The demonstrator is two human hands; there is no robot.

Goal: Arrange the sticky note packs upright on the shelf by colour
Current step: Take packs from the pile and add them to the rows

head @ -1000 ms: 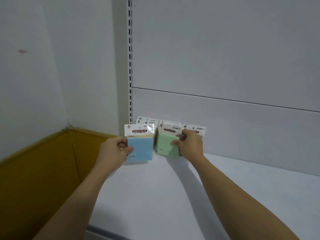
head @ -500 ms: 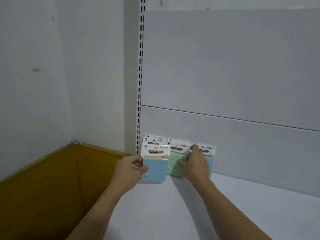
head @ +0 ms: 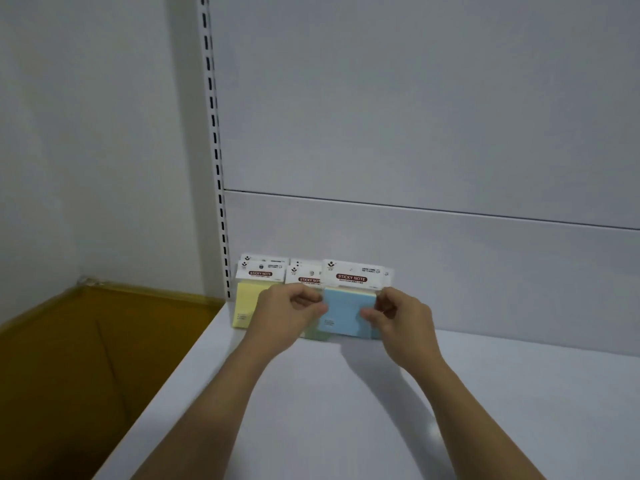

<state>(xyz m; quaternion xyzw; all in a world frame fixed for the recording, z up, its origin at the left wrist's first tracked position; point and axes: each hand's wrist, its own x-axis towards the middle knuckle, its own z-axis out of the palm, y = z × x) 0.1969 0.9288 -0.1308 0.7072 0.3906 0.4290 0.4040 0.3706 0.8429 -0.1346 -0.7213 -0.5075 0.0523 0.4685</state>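
Note:
A blue sticky note pack (head: 346, 311) stands upright at the back of the white shelf (head: 346, 410). My left hand (head: 287, 317) pinches its left edge and my right hand (head: 401, 320) pinches its right edge. It sits in front of another blue pack whose edge (head: 376, 332) shows at the right. A green pack (head: 317, 333) stands to its left, mostly hidden by my left hand. A yellow pack (head: 246, 306) stands upright at the far left, with more packs behind it.
The packs lean against the shelf's white back panel (head: 450, 265). A slotted upright rail (head: 216, 150) runs up the corner. A brown cardboard box (head: 86, 358) lies open beside the shelf's left edge. The shelf stretches bare to the right.
My left hand carried the blue pack rightward from in front of the yellow stack to the blue stack. My right hand left the green pack and took the blue pack's right edge.

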